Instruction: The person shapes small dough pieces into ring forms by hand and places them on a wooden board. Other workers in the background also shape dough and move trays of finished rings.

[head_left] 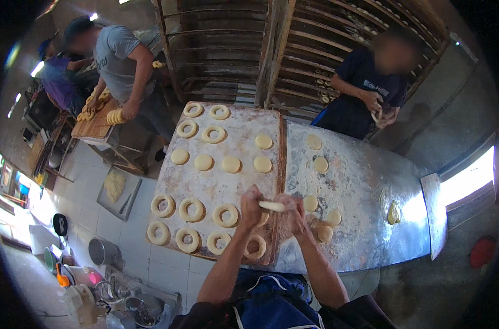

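Note:
Between my left hand (250, 206) and my right hand (294, 213) is a pale piece of dough (272, 206), seen edge-on above the table. Both hands are closed on it, one at each end; whether it has a hole is hidden. Below them lies a floured wooden board (216, 183) bearing several dough rings (226, 215) in its near rows and others (214, 134) at the far left. Flat dough discs (231, 164) lie across the board's middle. One more dough piece shows partly behind my left hand.
Right of the board, a floured metal table (364, 192) holds several dough discs (321, 164) and a dough scrap (394, 213). A person (370, 82) stands across it, hands together. Another person (120, 66) handles dough rings at a wooden table (96, 129). Slatted racks (219, 49) stand behind.

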